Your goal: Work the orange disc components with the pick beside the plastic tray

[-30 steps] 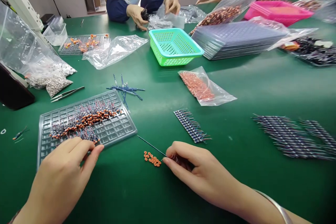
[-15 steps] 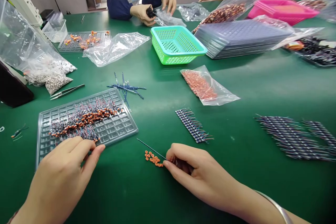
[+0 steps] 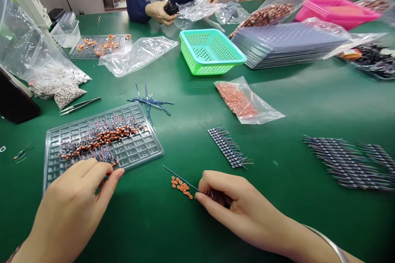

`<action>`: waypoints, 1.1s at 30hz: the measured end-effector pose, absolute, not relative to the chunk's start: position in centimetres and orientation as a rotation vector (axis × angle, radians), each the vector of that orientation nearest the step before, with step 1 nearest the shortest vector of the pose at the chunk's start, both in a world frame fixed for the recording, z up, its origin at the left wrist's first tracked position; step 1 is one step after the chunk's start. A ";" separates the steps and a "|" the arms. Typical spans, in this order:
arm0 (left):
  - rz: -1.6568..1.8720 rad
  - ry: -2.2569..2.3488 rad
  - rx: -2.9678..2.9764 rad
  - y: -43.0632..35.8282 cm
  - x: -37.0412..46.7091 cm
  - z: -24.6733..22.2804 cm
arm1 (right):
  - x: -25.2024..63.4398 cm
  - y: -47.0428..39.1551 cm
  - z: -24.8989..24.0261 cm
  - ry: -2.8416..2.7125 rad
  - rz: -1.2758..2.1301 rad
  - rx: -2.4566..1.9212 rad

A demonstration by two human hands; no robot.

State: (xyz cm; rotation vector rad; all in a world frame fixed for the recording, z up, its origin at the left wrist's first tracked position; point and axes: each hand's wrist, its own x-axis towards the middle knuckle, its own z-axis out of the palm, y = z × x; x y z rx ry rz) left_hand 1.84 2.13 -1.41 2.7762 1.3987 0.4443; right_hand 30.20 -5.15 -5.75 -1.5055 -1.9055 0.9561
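My right hand [image 3: 234, 205] pinches a thin dark rod [image 3: 179, 177], whose free end points up and left over a small group of orange rings [image 3: 182, 185] on the green table. My left hand [image 3: 74, 197] is closed at the near edge of a clear compartment tray [image 3: 138, 148]; whatever its fingertips hold is too small to make out. Many small wired parts with orange ends [image 3: 105, 137] lie heaped across that tray. Beyond my right hand, a row of wired strips [image 3: 226, 148] rests on the table.
Tweezers [image 3: 80, 106] and blue strips [image 3: 149, 102] lie behind the tray. Farther back are a bag of orange pieces [image 3: 237, 100], a green basket [image 3: 212, 65] and stacked trays [image 3: 284, 45]. More wired strips [image 3: 345, 162] lie right. Across the table, a person's hands [image 3: 162, 11] hold black parts and plastic.
The view has shifted slightly. My hands keep nearly the same pose. Across the table, the other person's hand has moved right, spreading the clear plastic.
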 end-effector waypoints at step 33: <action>0.436 1.419 2.769 2.0 2.1 -1.2 | 30.4 -5.2 -6.1 -1.951 0.951 -1.483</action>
